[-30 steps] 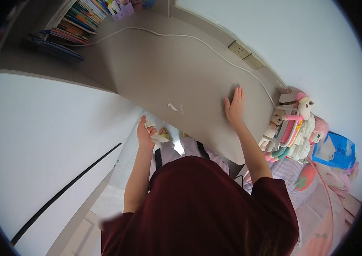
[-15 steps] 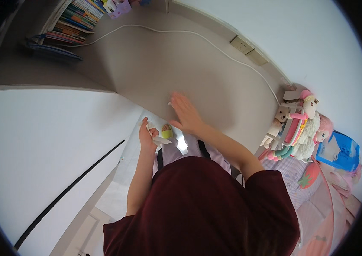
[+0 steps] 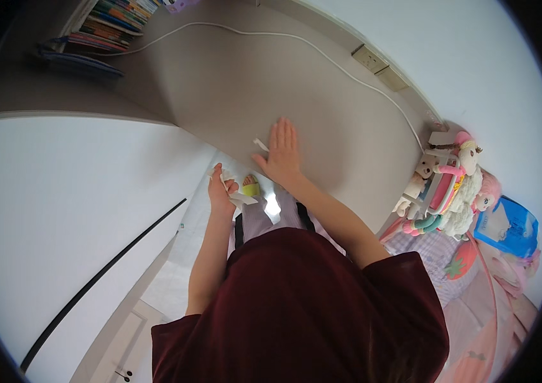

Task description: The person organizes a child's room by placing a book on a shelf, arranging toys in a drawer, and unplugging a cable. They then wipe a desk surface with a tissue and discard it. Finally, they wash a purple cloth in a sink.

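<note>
Desktop point(image 3: 233, 83) stretches wide beyond the hands point(image 3: 284, 153), front edge point(image 3: 217, 150) running between them.

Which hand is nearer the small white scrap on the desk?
Right. The right hand is just right of the scrap; the left hand, holding white tissue, is farther away, past the front edge of the desk.

That's a deep maroon top point(image 3: 303, 300) the person has on, plain and loose across the back, its short, wide sleeves point(image 3: 406, 281) ending above the elbow. Below it I can see pale lilac trousers point(image 3: 259, 220) with a black stripe point(image 3: 239, 231) along each outer side, and one lime-yellow, open-toed slipper point(image 3: 251, 189). The hands point(image 3: 284, 156) are ungloved.
</note>
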### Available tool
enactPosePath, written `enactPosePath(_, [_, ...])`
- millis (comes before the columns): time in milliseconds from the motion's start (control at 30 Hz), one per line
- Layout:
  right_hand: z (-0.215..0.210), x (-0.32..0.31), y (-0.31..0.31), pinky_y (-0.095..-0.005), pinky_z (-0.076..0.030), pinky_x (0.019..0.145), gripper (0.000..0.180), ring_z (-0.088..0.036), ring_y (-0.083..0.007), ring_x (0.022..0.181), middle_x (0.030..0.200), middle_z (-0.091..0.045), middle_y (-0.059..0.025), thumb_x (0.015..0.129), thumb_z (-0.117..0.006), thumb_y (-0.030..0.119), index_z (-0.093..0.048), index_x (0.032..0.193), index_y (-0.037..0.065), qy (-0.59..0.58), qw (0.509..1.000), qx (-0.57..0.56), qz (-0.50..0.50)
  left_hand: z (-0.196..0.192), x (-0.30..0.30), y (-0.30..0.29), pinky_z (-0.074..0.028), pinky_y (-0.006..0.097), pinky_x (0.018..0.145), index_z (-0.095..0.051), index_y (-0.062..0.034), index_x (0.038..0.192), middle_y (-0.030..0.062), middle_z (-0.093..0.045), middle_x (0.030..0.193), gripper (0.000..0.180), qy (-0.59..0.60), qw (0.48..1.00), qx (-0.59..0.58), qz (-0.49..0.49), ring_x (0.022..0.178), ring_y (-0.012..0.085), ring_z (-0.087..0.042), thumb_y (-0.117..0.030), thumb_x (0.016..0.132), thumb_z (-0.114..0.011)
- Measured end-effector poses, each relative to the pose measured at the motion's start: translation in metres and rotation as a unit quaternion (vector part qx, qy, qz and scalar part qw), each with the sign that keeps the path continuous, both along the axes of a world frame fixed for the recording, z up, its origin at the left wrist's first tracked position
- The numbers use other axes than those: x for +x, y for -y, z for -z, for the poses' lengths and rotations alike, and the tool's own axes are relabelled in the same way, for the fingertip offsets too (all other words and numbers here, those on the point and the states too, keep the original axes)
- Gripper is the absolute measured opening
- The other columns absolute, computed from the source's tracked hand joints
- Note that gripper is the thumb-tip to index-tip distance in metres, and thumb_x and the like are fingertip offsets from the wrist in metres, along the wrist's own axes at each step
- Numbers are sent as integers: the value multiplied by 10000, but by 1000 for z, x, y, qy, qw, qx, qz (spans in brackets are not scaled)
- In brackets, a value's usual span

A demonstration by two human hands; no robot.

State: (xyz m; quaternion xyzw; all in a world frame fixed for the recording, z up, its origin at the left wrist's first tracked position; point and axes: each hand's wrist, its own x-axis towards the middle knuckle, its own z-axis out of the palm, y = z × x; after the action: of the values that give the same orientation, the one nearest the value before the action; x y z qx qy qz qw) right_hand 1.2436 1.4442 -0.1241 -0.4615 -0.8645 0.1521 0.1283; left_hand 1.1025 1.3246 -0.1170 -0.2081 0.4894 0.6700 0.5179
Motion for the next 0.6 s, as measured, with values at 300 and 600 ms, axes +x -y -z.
enactPosePath(300, [-1, 80, -92, -440, -267, 1074, 474, -401, -331, 1243, 1365, -400, -195, 836, -551, 188, -461, 1267, 12, -98, 992, 17, 81, 4, -5, 6, -242, 198, 375, -477, -122, 1120, -20, -407, 681, 230, -7, 1000, -6, -13, 458, 57, -320, -238, 925, -512])
enactPosePath(600, [6, 108, -30, -387, -429, 940, 334, -483, -291, 1145, 1180, -522, -146, 807, -485, 37, -550, 1132, -4, -24, 994, -2, -104, 10, -1, 8, -245, 198, 370, -484, -140, 1124, -25, -390, 662, 261, 7, 1000, -5, -3, 446, 57, -309, -236, 894, -563])
